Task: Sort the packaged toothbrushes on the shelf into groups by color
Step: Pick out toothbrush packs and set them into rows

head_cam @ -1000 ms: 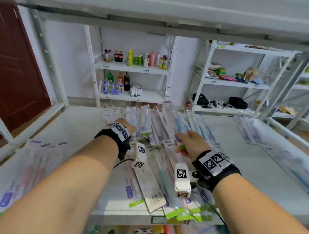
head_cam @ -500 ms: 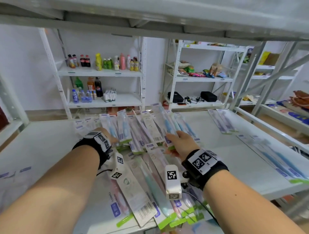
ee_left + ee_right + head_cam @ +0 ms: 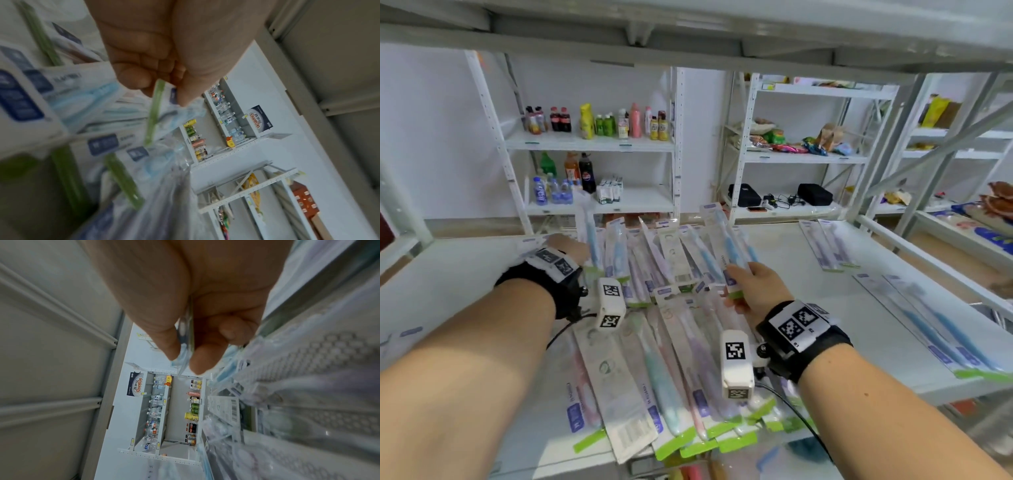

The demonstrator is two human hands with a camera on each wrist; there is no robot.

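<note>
1. Both hands are mid-pick over the unsorted pile (image 3: 654, 325) in the middle of the shelf (image 3: 465, 274).
2. The right hand (image 3: 755, 287) pinches a blue pack (image 3: 726, 240) by its bottom end, thumb against forefinger, and holds it tilted up off the pile. The right wrist view shows the thin edge squeezed between the fingertips (image 3: 203, 360).
3. The left hand (image 3: 570, 245) is curled round another blue pack (image 3: 590, 236) at its green strip. The left wrist view shows the fingers (image 3: 133, 79) clamped on that strip, though it's pretty blurry.
4. So I'd say this is the "pull out the blues" step.
5. Some groups exist already: blue row (image 3: 935, 325) on the right front and purple pair (image 3: 828, 246) further back. Loads of pink, purple and teal packs are still mixed in the pile.
6. The next move probably calls for carrying both packs over to the blue row and laying them flat alongside it. The film looks slippery, so keep a firm pinch.
</note>
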